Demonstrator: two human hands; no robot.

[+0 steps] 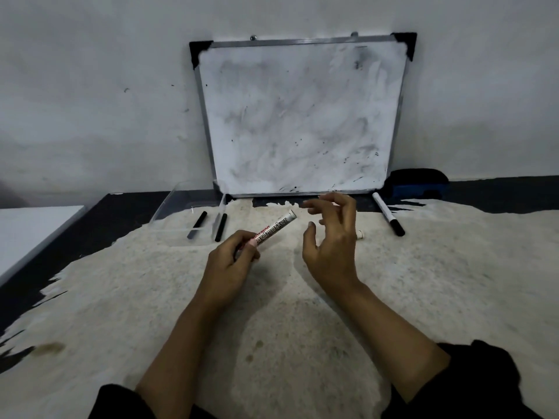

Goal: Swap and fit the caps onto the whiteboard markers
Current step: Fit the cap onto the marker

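The person is holding a white marker (272, 230) in the left hand (231, 261), fingers (246, 252) wrapped shut around its lower end so the barrel is slanting up and away from the knuckles. The far tip looks white — whether it is capped or bare I cannot tell. The right hand (331, 237) is hovering just beside that tip, its fingers (320, 204) spread loosely open and gripping nothing that I can see.

It looks like the step between caps: one marker readied, the free hand going for a cap. A small white piece (360, 234) is peeking out just behind the right palm, possibly another marker's end. Beyond the right fingertips a black-capped marker (388, 214) is lying on the bench (453, 282); beyond the left knuckles two black pens (211, 226) are lying by a clear tray (169, 207). The next move probably calls for pinching a cap and lining it up squarely with the tip.

The bench is pale and speckled, with a dark edge. A smudged whiteboard (302, 116) is leaning against the grey wall, with a blue eraser (416, 186) beside it.
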